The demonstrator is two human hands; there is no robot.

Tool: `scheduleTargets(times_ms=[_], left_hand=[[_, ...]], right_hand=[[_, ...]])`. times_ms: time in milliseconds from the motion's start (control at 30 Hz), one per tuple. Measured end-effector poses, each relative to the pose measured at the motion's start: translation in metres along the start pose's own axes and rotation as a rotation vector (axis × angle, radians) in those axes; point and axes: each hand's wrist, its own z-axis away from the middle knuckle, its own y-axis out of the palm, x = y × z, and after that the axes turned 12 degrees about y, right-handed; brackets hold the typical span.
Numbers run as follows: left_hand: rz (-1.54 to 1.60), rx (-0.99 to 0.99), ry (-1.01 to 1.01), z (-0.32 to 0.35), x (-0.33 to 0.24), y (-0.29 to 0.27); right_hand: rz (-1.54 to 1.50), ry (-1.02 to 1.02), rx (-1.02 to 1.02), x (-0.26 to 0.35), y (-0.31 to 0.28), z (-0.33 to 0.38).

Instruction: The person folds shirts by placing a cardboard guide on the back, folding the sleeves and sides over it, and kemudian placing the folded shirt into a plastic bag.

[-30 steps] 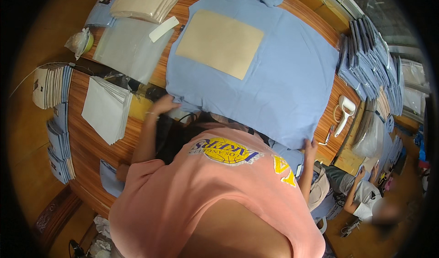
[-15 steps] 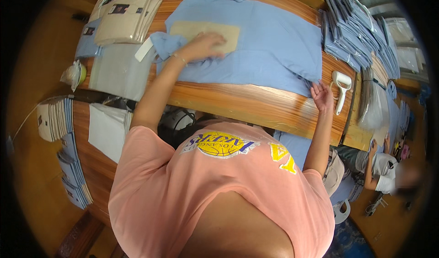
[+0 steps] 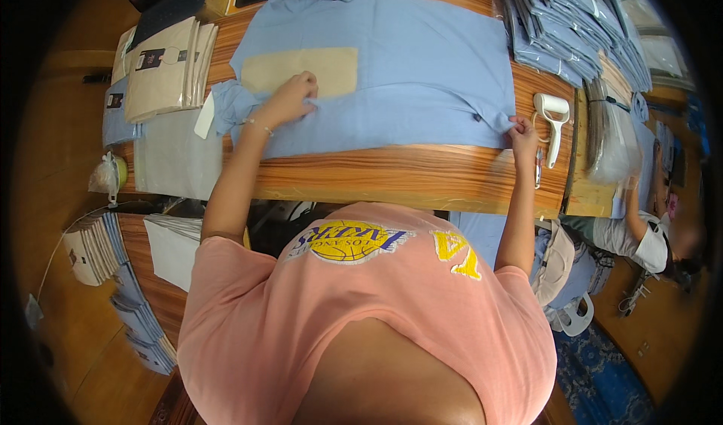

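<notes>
A light blue shirt [image 3: 429,63] lies spread across the wooden table, its collar end to the left and its hem to the right. Flat on its left part rests a beige rectangular board [image 3: 327,67]. My left hand [image 3: 290,100] is closed at the board's near edge, fingertips pinching the shirt's cloth there. At the right end, my right hand [image 3: 523,135] pinches the near corner of the hem between thumb and fingers. A white tag [image 3: 204,116] sits beside the bunched cloth near my left wrist.
Right of the shirt lie a white lint roller [image 3: 553,124] and a pen [image 3: 538,169]. Folded blue shirts [image 3: 557,33] are piled at the far right. Bagged beige garments [image 3: 162,79] and clear plastic bags [image 3: 181,154] occupy the left. A co-worker [image 3: 633,237] is at the right.
My left hand has gone from lying open over the board to pinching cloth at its near edge. My right hand, open beside the hem before, now grips its corner. The view has shifted.
</notes>
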Motion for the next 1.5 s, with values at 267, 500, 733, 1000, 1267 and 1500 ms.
scheduleTargets(times_ms=[267,500,733,1000,1267,1500], left_hand=[[-0.228,-0.345,-0.117,-0.022,0.009,0.021],[-0.428,-0.599,-0.071,-0.028,0.011,0.053],[-0.350,-0.595,-0.107,-0.023,0.007,0.056],[-0.340,-0.598,-0.123,-0.022,0.009,0.056],[-0.408,-0.540,-0.077,-0.027,0.015,0.057],[-0.325,-0.500,-0.088,-0.025,0.020,0.058]], right_hand=[[-0.228,0.005,-0.046,-0.005,-0.026,-0.007],[0.083,0.057,-0.150,0.020,-0.015,-0.017],[0.095,0.086,0.084,0.007,-0.017,-0.008],[0.515,-0.070,-0.275,0.009,-0.010,0.007],[0.856,-0.366,-0.413,0.039,0.035,-0.027],[0.781,-0.388,-0.667,0.033,0.056,-0.014]])
